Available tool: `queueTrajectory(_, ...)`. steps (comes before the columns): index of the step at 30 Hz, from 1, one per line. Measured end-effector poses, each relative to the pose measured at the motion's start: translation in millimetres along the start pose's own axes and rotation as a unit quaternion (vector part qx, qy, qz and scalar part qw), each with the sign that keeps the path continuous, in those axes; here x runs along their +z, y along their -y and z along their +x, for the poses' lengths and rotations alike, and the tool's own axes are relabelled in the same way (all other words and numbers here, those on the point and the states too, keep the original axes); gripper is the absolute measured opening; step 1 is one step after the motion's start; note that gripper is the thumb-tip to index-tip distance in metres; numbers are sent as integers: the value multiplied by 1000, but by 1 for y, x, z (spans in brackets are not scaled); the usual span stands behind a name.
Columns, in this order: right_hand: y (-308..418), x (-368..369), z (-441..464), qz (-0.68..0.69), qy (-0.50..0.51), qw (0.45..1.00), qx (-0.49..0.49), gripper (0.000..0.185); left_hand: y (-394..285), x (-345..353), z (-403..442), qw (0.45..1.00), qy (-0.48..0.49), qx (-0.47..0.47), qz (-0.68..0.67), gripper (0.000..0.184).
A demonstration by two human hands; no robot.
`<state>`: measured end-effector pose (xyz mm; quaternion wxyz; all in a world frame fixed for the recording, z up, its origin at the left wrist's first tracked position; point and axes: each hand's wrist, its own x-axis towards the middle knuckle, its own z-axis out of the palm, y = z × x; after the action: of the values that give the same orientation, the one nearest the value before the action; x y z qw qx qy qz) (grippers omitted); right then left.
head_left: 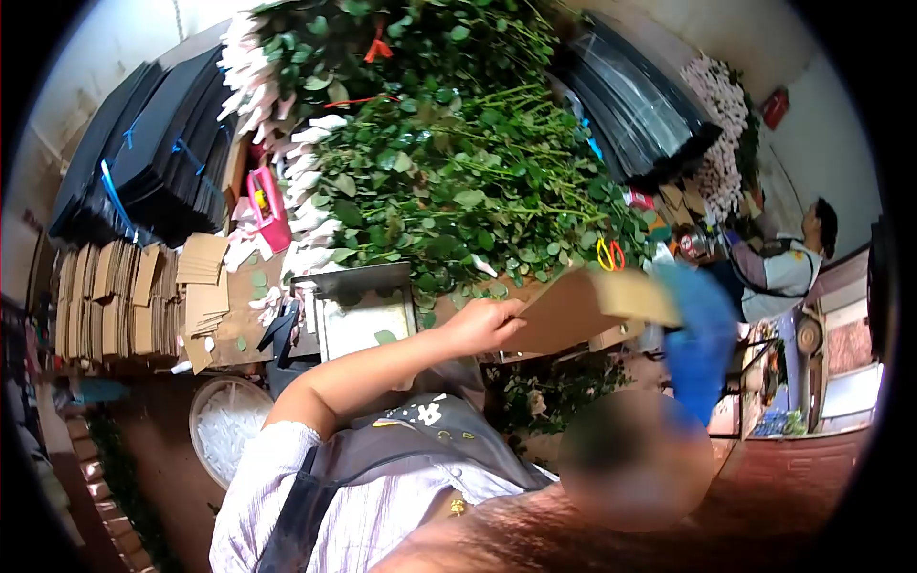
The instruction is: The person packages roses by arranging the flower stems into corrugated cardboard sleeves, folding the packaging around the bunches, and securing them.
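- The thin, curved, brown cardboard sheet is held up in front of the worktable's near edge, hiding part of that edge.
- Left of the sheet and lower, a round white basket holds whitish pieces.
- Just left of the sheet, on the table, is a grey metal stand with an upright plate and a pale base.
- Just beyond the sheet's upper edge lie scissors with yellow and red looped handles, against the greenery.
- Behind the sheet spreads a broad heap of green leafy stems, its pale flower ends lined up on the left.
- Farther left of the sheet are a row of small brown cardboard pieces, a bright pink plastic tool and black stacks tied with blue strips.
- Beyond the sheet on the right are a black stack under clear wrapping and a co-worker in a pale top.
- The bare left hand reaches across from the left, forearm slanting upward, fingers curled and pinching the sheet's left end.
- The right hand, seemingly in a blue glove, is at the sheet's right end; blur leaves its fingers impossible to tell.
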<state>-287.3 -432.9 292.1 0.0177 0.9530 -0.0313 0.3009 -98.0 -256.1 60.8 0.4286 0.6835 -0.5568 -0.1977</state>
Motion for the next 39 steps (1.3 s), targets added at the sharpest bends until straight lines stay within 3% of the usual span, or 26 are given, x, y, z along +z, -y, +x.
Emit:
queueTrajectory(1, -4, -10, 12, 30, -109, 994, 7, 35, 15, -4, -2, 997, 30, -29, 68, 28)
queueTrajectory(2, -9, -20, 28, 157, -193, 968, 31, 33, 29, -7, -5, 995, 26, -43, 90, 32)
queueTrajectory(5, 18, -44, 85, 61, -289, 955, 23, 41, 49, -38, -13, 985, 5, -127, 118, 33)
queueTrajectory(6, 31, -44, 102, 47, -289, 956, 8, 45, 57, -46, -18, 988, -88, -114, 61, 41)
queueTrajectory(7, 42, -39, 120, 64, -297, 952, -31, 45, 33, -76, -24, 960, -45, -229, -153, 45)
queueTrajectory(9, 65, -22, 142, 95, -205, 971, -77, 41, -9, -114, -50, 828, 0, -250, -503, 50)
queueTrajectory(11, 88, -10, 162, 31, -41, 985, -167, 33, -30, -137, -90, 748, 106, -214, -619, 58)
queueTrajectory(14, 131, 27, 187, 31, 179, 965, -190, 15, -45, -149, -152, 616, 223, -219, -723, 70)
queueTrajectory(15, 145, 39, 194, 45, 245, 945, -210, 16, -42, -150, -170, 562, 260, -168, -767, 68)
queueTrajectory(17, 168, 81, 199, 7, 330, 906, -264, 20, -42, -156, -205, 511, 189, -259, -798, 65)
queueTrajectory(19, 191, 136, 190, 9, 359, 882, -305, 22, -8, -149, -237, 485, 128, -277, -820, 56)
queueTrajectory(21, 196, 214, 165, 21, 360, 872, -331, 25, 30, -134, -265, 517, -36, -386, -763, 45)
queueTrajectory(22, 206, 240, 157, 21, 375, 868, -324, 26, 42, -146, -275, 497, -14, -372, -783, 46)
queueTrajectory(23, 216, 257, 150, 18, 392, 864, -315, 27, 64, -150, -286, 541, -15, -419, -729, 53)
queueTrajectory(24, 222, 270, 145, 9, 387, 870, -306, 28, 65, -173, -289, 696, 24, -513, -502, 61)
queueTrajectory(25, 228, 281, 141, 0, 381, 876, -296, 29, 85, -177, -294, 768, 48, -500, -398, 73)
queueTrajectory(26, 231, 288, 139, -8, 373, 883, -286, 29, 102, -178, -290, 836, 42, -491, -240, 74)
queueTrajectory(27, 230, 292, 138, 8, 372, 886, -275, 30, 113, -173, -286, 893, 11, -448, 21, 66)
queueTrajectory(28, 227, 294, 138, 23, 372, 890, -264, 30, 117, -162, -274, 901, -49, -362, 233, 52)
queueTrajectory(29, 225, 295, 137, 38, 372, 893, -252, 30, 125, -159, -253, 913, 10, -348, 211, 42)
queueTrajectory(31, 226, 296, 133, 34, 359, 898, -253, 30, 134, -140, -220, 969, -21, -160, 186, 30)
queueTrajectory(32, 225, 299, 132, 36, 352, 900, -255, 29, 134, -134, -209, 985, 28, -123, 120, 42)
queueTrajectory(33, 225, 301, 130, 38, 345, 902, -257, 28, 170, -99, -207, 986, 42, -70, 148, 66)
queueTrajectory(36, 230, 277, 136, 181, 87, 930, -307, 37, 194, -81, -222, 960, 22, -29, 277, 88)
queueTrajectory(38, 210, 241, 130, 349, 284, 862, -234, 48, 202, -84, -228, 955, -17, -7, 295, 94)
queueTrajectory(39, 207, 239, 128, 347, 311, 857, -219, 52, 201, -86, -228, 953, -15, -7, 303, 95)
